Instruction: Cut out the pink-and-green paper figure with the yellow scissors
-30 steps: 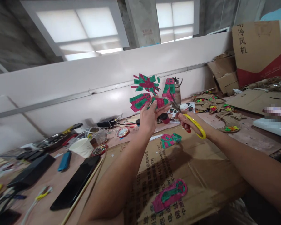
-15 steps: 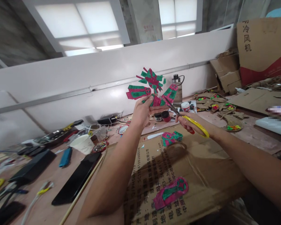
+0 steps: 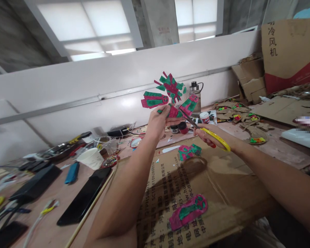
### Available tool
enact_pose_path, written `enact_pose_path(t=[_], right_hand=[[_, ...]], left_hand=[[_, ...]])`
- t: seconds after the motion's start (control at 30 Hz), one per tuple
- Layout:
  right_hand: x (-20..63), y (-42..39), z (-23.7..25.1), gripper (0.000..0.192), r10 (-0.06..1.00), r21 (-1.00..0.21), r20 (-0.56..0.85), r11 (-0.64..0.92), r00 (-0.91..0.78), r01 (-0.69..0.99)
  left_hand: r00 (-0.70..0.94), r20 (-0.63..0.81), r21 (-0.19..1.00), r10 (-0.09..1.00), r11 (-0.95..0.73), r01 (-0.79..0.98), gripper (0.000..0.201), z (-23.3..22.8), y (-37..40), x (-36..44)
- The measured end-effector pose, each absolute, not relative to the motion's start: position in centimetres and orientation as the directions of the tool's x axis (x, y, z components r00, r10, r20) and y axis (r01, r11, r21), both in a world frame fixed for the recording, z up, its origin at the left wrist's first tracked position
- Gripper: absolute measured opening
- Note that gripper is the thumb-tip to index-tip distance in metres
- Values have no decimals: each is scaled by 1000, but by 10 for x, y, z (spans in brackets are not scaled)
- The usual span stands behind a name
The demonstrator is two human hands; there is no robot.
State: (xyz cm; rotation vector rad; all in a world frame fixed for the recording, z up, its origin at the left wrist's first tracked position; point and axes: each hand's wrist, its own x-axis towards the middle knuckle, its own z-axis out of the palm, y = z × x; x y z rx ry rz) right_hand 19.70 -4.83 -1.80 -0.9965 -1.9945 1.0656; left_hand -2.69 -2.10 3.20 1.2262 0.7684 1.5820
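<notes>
Raised above the table, my left hand (image 3: 158,120) pinches a painted pink-and-green cutout (image 3: 170,86) with several irregular arms and narrow gaps between them. My right hand (image 3: 208,136) grips yellow-handled scissors (image 3: 214,137), whose blades point up and left against the cutout's lower right part. Whether the blades are closed on it I cannot tell. Below, on a cardboard sheet (image 3: 222,196), lie a small pink-and-green piece (image 3: 189,151) and a longer pink piece with a green middle (image 3: 188,212). Tiny pale scraps are near the small piece.
To the left are a black phone (image 3: 84,196), a thin wooden stick (image 3: 90,208), a white paper cup (image 3: 90,158) and a blue object (image 3: 72,173). Behind my hands stand a bottle (image 3: 195,100) and paint jars (image 3: 183,128). Woven ornaments (image 3: 255,132) lie at right.
The cutout and my left hand have shifted slightly to the right. The scissors' blades sit a little lower and further left against the cutout.
</notes>
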Motion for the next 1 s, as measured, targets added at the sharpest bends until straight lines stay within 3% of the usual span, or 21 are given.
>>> enact_pose_path(t=[0.37, 1.0], right_hand=[[198, -49, -17, 54, 826, -873, 198, 394, -528, 289], [200, -48, -19, 50, 845, -870, 168, 369, -507, 327]], left_hand=[[-93, 265, 879, 960, -280, -385, 8, 38, -27, -20], [-45, 296, 898, 954, -293, -329, 10, 36, -25, -24]])
